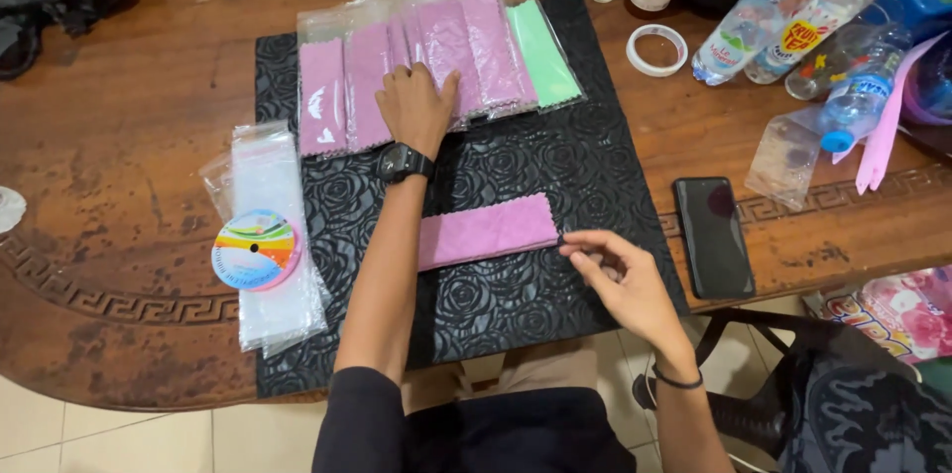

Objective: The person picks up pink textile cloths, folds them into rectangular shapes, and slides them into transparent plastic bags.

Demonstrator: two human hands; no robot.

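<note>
Left hand (416, 106) lies flat on bagged pink cloths (397, 66) at the black mat's (585, 166) far edge; right hand (620, 280) pinches a loose pink cloth (486, 230) near the front edge, best kept taut and square.

Pink cloth (488, 230) and bagged cloths (436, 57)

The pink cloth is laid flat and folded long; the bagged cloths, pink and one green, are fanned overlapping behind it.

My view down: left hand (416, 106) bare, chunky black digital watch (402, 164) on its wrist, dark sleeve (359, 423) pushed to the elbow, right hand (620, 280) bare, thin black band (676, 381) at that wrist.
</note>
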